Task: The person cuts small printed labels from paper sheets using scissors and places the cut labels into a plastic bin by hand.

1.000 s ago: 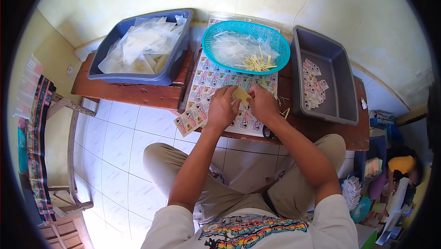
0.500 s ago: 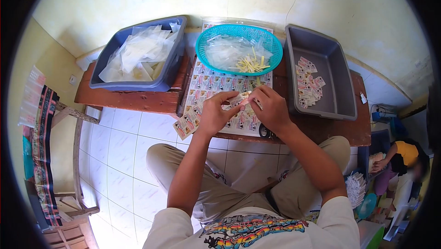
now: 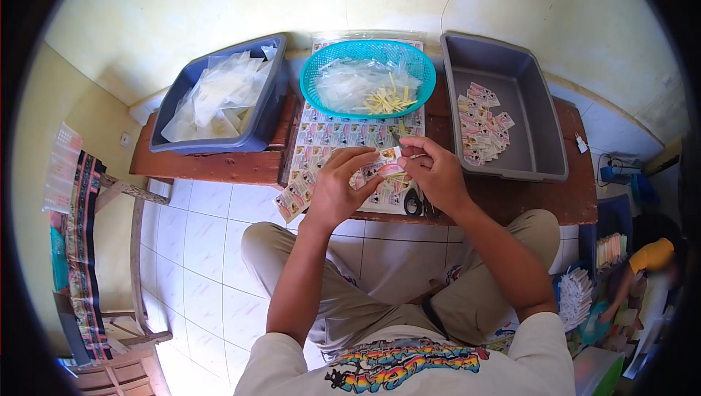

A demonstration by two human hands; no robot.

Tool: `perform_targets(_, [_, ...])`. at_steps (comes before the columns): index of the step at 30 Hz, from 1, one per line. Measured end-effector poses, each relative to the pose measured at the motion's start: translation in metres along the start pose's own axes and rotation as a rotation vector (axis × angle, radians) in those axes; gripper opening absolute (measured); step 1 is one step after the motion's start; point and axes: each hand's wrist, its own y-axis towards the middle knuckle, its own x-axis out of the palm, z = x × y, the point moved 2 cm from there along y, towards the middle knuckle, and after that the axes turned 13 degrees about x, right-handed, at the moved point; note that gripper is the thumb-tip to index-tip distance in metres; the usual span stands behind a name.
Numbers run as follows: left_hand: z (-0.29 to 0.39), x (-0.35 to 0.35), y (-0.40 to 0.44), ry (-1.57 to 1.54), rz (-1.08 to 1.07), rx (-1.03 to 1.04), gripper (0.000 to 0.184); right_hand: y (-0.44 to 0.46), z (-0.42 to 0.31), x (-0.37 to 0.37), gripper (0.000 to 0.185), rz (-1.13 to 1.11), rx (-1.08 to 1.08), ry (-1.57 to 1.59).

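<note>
Over the bench, my left hand point(image 3: 337, 186) pinches the left side of a small printed label point(image 3: 384, 158) between thumb and fingers. My right hand point(image 3: 437, 175) has its thumb and fingertips closed at the label's right edge. Beneath them lies a sheet of the same printed labels point(image 3: 321, 133). A strip of labels point(image 3: 293, 197) sticks out past the bench's front edge, left of my left hand. Black scissor handles point(image 3: 413, 205) lie just below my right hand; their blades are hidden. Several thin yellow strips are scattered under my hands.
Behind my hands stands a turquoise basket point(image 3: 307, 88) of clear plastic and yellow strips. A blue-grey tub point(image 3: 255, 133) with translucent bags is at left. At right, a grey tub point(image 3: 544, 166) holds loose labels point(image 3: 482, 129). A person in a yellow sleeve point(image 3: 652, 256) works far right.
My hands have moved slightly apart, so more of the label shows flat between them. My view has shifted a little. The person at right has moved an arm lower.
</note>
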Motion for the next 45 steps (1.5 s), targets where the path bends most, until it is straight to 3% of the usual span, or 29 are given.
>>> perform_targets(8, [0.012,0.009,0.024,0.093,-0.088,0.117,0.05,0.002,-0.006,-0.007,0.039,0.009,-0.018,0.039])
perform_targets(14, [0.005,0.022,0.028,0.061,-0.106,0.196,0.044,0.001,0.005,-0.003,0.042,-0.02,0.028,0.033])
perform_targets(21, [-0.006,0.033,0.01,0.05,-0.021,0.112,0.039,0.006,0.017,-0.005,0.043,0.019,0.015,-0.017])
perform_targets(27, [-0.02,0.036,0.0,0.079,-0.038,0.03,0.039,0.002,0.018,-0.008,0.064,0.091,0.04,-0.067])
perform_targets(30, [-0.03,0.034,-0.004,0.099,-0.045,-0.015,0.04,-0.009,0.017,-0.015,0.07,0.019,0.098,-0.358])
perform_targets(32, [-0.035,0.035,-0.008,0.111,-0.037,-0.033,0.041,-0.013,0.032,-0.017,0.07,0.0,-0.005,-0.795])
perform_targets(38, [-0.04,0.038,-0.014,0.134,-0.036,-0.072,0.042,-0.03,0.023,-0.005,0.074,0.053,0.092,-1.052])
perform_targets(45, [-0.04,0.038,-0.015,0.124,-0.048,-0.084,0.043,-0.027,0.036,0.007,0.078,-0.015,0.189,-1.121])
